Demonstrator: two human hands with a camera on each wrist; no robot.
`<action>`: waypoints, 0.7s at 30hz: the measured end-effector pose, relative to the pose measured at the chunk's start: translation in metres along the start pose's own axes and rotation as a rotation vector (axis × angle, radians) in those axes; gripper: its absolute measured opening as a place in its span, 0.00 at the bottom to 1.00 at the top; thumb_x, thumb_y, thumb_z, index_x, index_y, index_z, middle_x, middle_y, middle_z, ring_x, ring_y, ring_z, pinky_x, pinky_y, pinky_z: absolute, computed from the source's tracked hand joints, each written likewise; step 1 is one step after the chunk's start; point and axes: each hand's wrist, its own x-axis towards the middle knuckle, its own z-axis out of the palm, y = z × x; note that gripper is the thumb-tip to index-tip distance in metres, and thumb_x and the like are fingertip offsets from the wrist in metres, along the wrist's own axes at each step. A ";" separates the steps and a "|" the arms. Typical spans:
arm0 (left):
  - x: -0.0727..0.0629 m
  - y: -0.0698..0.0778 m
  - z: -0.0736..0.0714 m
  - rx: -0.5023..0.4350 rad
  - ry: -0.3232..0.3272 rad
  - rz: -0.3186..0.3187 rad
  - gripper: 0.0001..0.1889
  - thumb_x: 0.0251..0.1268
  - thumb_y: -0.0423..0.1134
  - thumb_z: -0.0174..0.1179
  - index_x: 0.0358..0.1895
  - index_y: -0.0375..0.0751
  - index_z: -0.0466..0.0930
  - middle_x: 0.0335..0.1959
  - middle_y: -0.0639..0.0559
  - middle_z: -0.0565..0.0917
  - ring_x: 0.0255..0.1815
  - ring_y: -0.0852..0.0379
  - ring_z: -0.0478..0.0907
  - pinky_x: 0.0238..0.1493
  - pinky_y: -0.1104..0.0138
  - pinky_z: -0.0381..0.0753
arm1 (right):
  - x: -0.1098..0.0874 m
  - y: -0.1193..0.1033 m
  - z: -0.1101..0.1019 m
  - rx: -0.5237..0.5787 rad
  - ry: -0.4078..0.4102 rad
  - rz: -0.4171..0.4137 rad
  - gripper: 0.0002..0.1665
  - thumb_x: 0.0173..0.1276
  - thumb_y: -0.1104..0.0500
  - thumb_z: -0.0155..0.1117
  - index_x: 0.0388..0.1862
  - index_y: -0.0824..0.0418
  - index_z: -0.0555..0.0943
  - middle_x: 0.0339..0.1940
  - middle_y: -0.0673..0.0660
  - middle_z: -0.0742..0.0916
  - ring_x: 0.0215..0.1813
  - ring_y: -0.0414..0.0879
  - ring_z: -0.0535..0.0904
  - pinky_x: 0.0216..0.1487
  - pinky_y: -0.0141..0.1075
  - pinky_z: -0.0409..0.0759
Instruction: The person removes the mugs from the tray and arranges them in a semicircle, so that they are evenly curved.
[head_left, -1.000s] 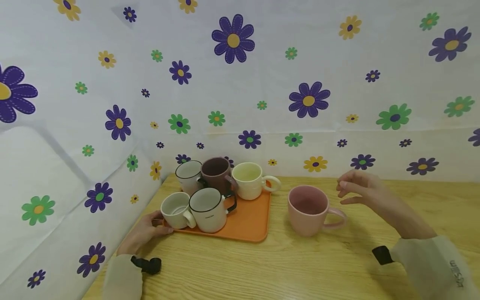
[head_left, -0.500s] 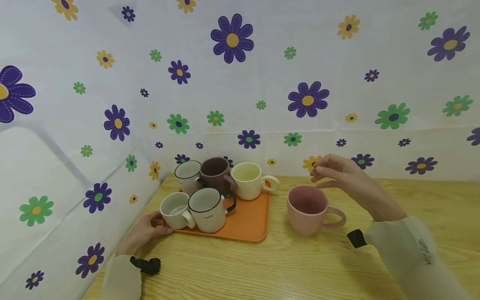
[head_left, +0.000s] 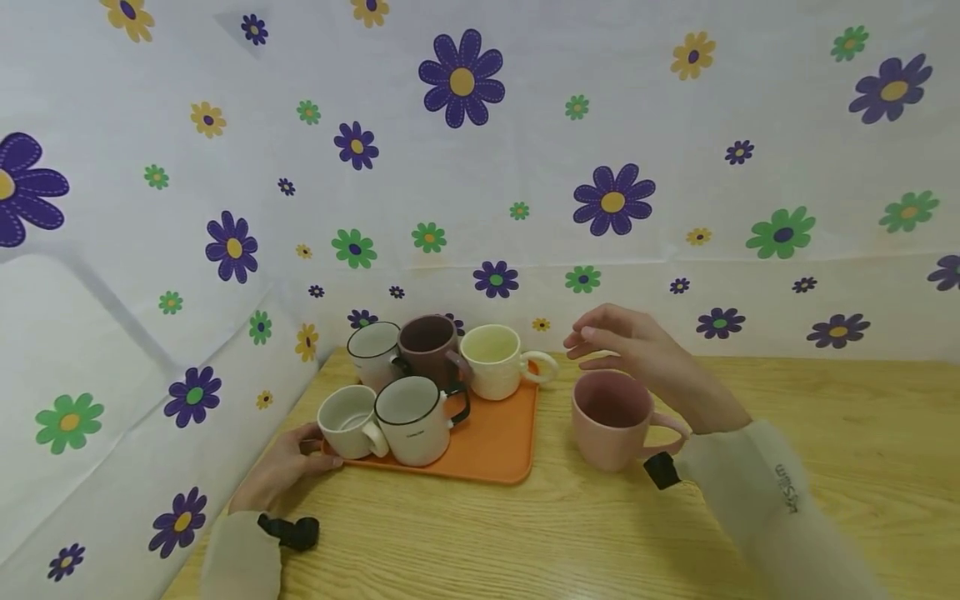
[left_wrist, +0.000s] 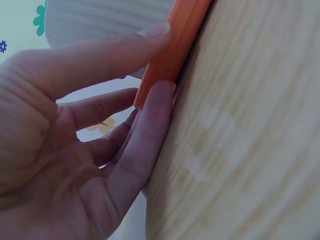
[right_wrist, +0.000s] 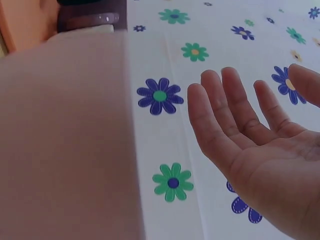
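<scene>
In the head view my left hand (head_left: 281, 468) holds the front left corner of an orange tray (head_left: 495, 446). The left wrist view shows thumb and fingers around the tray's edge (left_wrist: 172, 55). On the tray stand a small cream mug (head_left: 348, 422), a white mug with black rim (head_left: 412, 429), another black-rimmed white mug (head_left: 371, 354), a brown mug (head_left: 429, 346) and a pale yellow mug (head_left: 491, 367). My right hand (head_left: 630, 342), fingers loosely bent and holding nothing, hovers above and behind a pink mug (head_left: 611, 429), which stands upright right of the tray.
The wooden table (head_left: 450, 542) meets a white flower-print cloth (head_left: 525, 150) at its back and left. The yellow mug's handle (head_left: 542, 367) sticks out past the tray's right edge, towards the pink mug.
My right hand has moved left, from right of the pink mug to over its back rim. The left hand, tray and mugs have stayed in place.
</scene>
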 end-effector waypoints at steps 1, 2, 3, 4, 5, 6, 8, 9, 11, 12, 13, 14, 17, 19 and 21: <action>0.000 0.000 0.000 -0.002 -0.002 0.000 0.34 0.61 0.35 0.72 0.67 0.21 0.69 0.59 0.30 0.79 0.58 0.36 0.77 0.63 0.42 0.68 | 0.002 0.000 0.002 0.010 -0.006 -0.006 0.18 0.82 0.59 0.50 0.60 0.73 0.71 0.57 0.69 0.81 0.61 0.61 0.79 0.59 0.46 0.79; 0.001 0.000 0.001 -0.002 0.000 -0.005 0.34 0.61 0.35 0.72 0.67 0.22 0.69 0.59 0.30 0.79 0.59 0.36 0.76 0.64 0.41 0.67 | 0.004 0.001 0.005 0.025 -0.014 -0.014 0.18 0.82 0.60 0.50 0.60 0.73 0.71 0.57 0.69 0.81 0.61 0.62 0.79 0.59 0.47 0.79; 0.001 -0.001 0.001 -0.002 -0.002 -0.006 0.34 0.61 0.35 0.72 0.67 0.22 0.69 0.59 0.30 0.78 0.60 0.35 0.76 0.64 0.40 0.66 | 0.006 0.001 0.007 0.035 -0.020 -0.020 0.18 0.82 0.60 0.51 0.60 0.73 0.71 0.57 0.69 0.82 0.61 0.62 0.79 0.59 0.47 0.78; 0.001 -0.001 0.001 -0.004 -0.004 -0.007 0.34 0.61 0.35 0.72 0.67 0.22 0.69 0.59 0.30 0.78 0.60 0.34 0.76 0.65 0.39 0.65 | 0.008 0.002 0.010 0.044 -0.027 -0.024 0.18 0.82 0.60 0.51 0.60 0.73 0.71 0.56 0.69 0.82 0.60 0.61 0.80 0.60 0.47 0.78; 0.001 -0.001 0.001 -0.008 -0.005 -0.008 0.35 0.61 0.35 0.72 0.67 0.22 0.69 0.59 0.30 0.78 0.60 0.34 0.76 0.65 0.38 0.65 | 0.010 0.002 0.012 0.053 -0.033 -0.030 0.17 0.82 0.61 0.51 0.60 0.73 0.71 0.56 0.69 0.82 0.60 0.61 0.80 0.60 0.47 0.78; 0.001 -0.001 0.001 -0.011 -0.006 -0.009 0.35 0.61 0.35 0.72 0.68 0.22 0.68 0.59 0.30 0.78 0.61 0.34 0.75 0.65 0.38 0.64 | 0.012 0.003 0.014 0.066 -0.040 -0.034 0.17 0.82 0.61 0.51 0.60 0.73 0.71 0.56 0.69 0.82 0.60 0.61 0.80 0.60 0.48 0.78; 0.001 -0.001 0.001 -0.017 -0.007 -0.007 0.35 0.61 0.36 0.72 0.68 0.22 0.68 0.59 0.30 0.79 0.61 0.33 0.75 0.66 0.37 0.63 | 0.015 0.004 0.019 0.085 -0.054 -0.045 0.17 0.82 0.61 0.51 0.60 0.73 0.71 0.57 0.70 0.82 0.59 0.60 0.81 0.61 0.50 0.77; 0.001 -0.001 0.001 -0.018 -0.006 -0.005 0.35 0.61 0.36 0.72 0.68 0.22 0.68 0.59 0.30 0.79 0.61 0.33 0.75 0.66 0.37 0.63 | 0.017 0.005 0.022 0.091 -0.057 -0.045 0.17 0.82 0.61 0.51 0.61 0.73 0.71 0.57 0.70 0.82 0.59 0.59 0.81 0.61 0.51 0.76; 0.000 -0.001 0.001 -0.015 -0.006 -0.001 0.35 0.61 0.36 0.72 0.68 0.22 0.69 0.59 0.30 0.79 0.61 0.33 0.75 0.66 0.38 0.63 | 0.018 0.006 0.026 0.104 -0.064 -0.046 0.17 0.82 0.62 0.50 0.61 0.73 0.71 0.57 0.71 0.81 0.58 0.59 0.82 0.62 0.53 0.76; 0.000 -0.001 0.001 -0.013 -0.007 -0.002 0.35 0.61 0.36 0.72 0.67 0.22 0.69 0.59 0.30 0.79 0.61 0.34 0.76 0.66 0.39 0.64 | 0.019 0.006 0.028 0.108 -0.067 -0.043 0.18 0.82 0.62 0.51 0.61 0.73 0.71 0.57 0.71 0.81 0.58 0.60 0.81 0.62 0.53 0.76; 0.000 -0.001 0.001 -0.011 -0.005 -0.004 0.35 0.60 0.35 0.72 0.67 0.22 0.69 0.59 0.30 0.79 0.61 0.34 0.76 0.65 0.40 0.65 | 0.020 0.006 0.031 0.112 -0.068 -0.039 0.18 0.81 0.62 0.51 0.61 0.73 0.71 0.57 0.70 0.81 0.59 0.60 0.81 0.62 0.53 0.76; -0.001 -0.002 0.001 -0.006 -0.004 -0.005 0.35 0.60 0.35 0.72 0.67 0.22 0.69 0.58 0.30 0.79 0.60 0.34 0.76 0.65 0.41 0.66 | 0.020 0.006 0.033 0.115 -0.070 -0.038 0.18 0.81 0.62 0.51 0.61 0.74 0.71 0.57 0.70 0.81 0.59 0.61 0.81 0.62 0.52 0.76; -0.001 -0.002 0.001 -0.007 -0.004 -0.009 0.34 0.60 0.34 0.72 0.66 0.22 0.69 0.59 0.30 0.79 0.60 0.35 0.77 0.64 0.44 0.68 | 0.023 0.006 0.039 0.113 -0.071 -0.030 0.19 0.81 0.61 0.51 0.61 0.74 0.71 0.57 0.70 0.82 0.60 0.62 0.80 0.61 0.50 0.77; -0.001 -0.002 0.001 -0.009 -0.005 -0.005 0.34 0.60 0.35 0.72 0.66 0.22 0.69 0.59 0.30 0.78 0.59 0.35 0.77 0.64 0.43 0.68 | 0.025 0.006 0.042 0.114 -0.073 -0.027 0.19 0.81 0.61 0.51 0.62 0.74 0.71 0.57 0.70 0.81 0.60 0.62 0.80 0.62 0.52 0.76; 0.000 -0.002 0.001 -0.012 -0.005 -0.005 0.34 0.60 0.34 0.71 0.66 0.22 0.69 0.59 0.30 0.78 0.60 0.35 0.76 0.64 0.42 0.67 | 0.027 0.006 0.045 0.119 -0.074 -0.018 0.18 0.82 0.61 0.51 0.62 0.73 0.72 0.57 0.69 0.81 0.60 0.61 0.80 0.63 0.54 0.74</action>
